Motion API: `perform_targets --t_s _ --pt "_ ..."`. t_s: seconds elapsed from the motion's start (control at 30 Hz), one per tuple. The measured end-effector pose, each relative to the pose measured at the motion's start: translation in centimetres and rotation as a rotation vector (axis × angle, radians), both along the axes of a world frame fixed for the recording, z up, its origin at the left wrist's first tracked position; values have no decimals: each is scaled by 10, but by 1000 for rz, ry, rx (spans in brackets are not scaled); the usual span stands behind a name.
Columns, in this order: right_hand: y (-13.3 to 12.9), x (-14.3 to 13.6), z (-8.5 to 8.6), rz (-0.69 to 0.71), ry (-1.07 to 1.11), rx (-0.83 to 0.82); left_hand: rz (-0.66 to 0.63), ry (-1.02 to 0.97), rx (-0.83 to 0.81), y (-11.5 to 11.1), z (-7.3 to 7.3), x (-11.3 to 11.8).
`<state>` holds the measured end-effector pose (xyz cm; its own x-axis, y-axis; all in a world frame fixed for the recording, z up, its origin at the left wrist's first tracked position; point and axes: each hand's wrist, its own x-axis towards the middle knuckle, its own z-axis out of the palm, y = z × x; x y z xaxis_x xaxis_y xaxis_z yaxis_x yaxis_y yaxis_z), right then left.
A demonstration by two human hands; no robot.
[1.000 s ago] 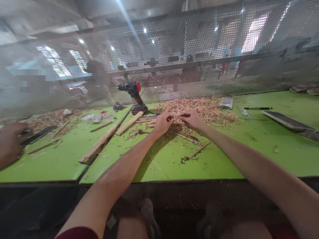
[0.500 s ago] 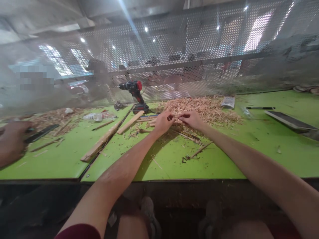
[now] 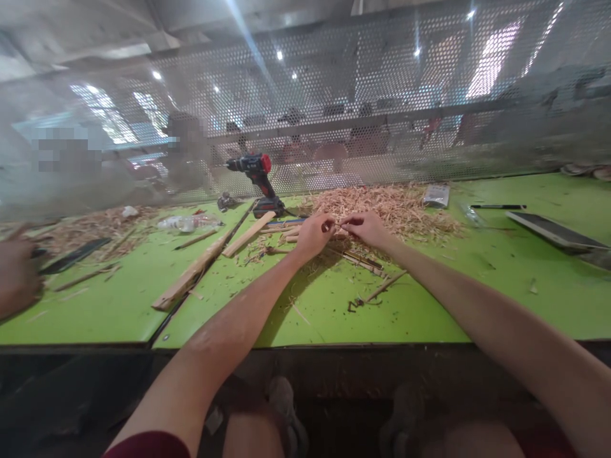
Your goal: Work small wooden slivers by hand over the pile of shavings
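My left hand (image 3: 315, 234) is closed in a pinch above the green table (image 3: 415, 318), its thumb and forefinger curled together. Close beside it on the right, my right hand (image 3: 365, 229) pinches too, its fingertips nearly meeting the left ones. Whatever lies between the fingertips is too small to make out. Behind both hands spreads a heap of pale wood shavings (image 3: 382, 207). Thin sticks (image 3: 363, 262) lie under and just in front of the hands, and a twig (image 3: 386, 287) rests nearer the front edge.
A cordless drill (image 3: 260, 181) stands behind a flat wood strip (image 3: 249, 234). Left are a long wood piece (image 3: 191, 273), a plastic bottle (image 3: 188, 222) and another person's hand (image 3: 18, 273) by a dark blade (image 3: 76, 256). At right lie a pen (image 3: 499, 207) and a dark flat device (image 3: 556, 230).
The other person's hand at the far left has shifted left. My own two hands hold nearly the same pose and place.
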<state>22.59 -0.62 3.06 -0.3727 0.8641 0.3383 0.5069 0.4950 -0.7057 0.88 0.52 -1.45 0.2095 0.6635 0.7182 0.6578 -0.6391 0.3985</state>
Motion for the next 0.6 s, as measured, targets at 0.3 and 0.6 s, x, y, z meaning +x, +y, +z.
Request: perform_targets --t_s 0.3,0.6 --pt "-2 0 -1 23 9 -62 22 -17 -26 -3 4 -1" --pt "-1 -3 -2 43 62 -66 37 -27 -38 -6 7 1"
